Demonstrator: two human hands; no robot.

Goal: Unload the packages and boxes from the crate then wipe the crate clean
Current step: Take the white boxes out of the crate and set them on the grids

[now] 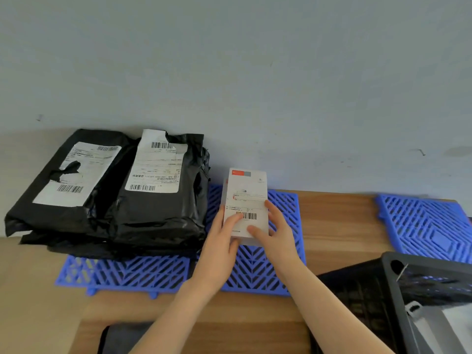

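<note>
Across the wooden table (337, 221) I see a blue grid mat (143, 272) lying flat, and I'll place everything from it. On the mat's left half, against the wall, sit two black mailer bags side by side and touching: the left bag (61, 180) with a torn white label, the right bag (158, 208) with a fuller one, more black plastic showing under them. Right of the mat and nearer to me is the dark crate (393, 282), partly cut off by the frame edge, with a pale package (449, 325) inside. Beyond the crate, well apart from the first mat, lies a second blue mat (429, 226). Over the first mat's right half is a white box (246, 198), barcode facing me. My left hand (222, 241) grips its left edge, thumb on the barcode; my right hand (278, 236) grips its right edge, thumb on the front. I cannot tell whether the box touches the mat
</note>
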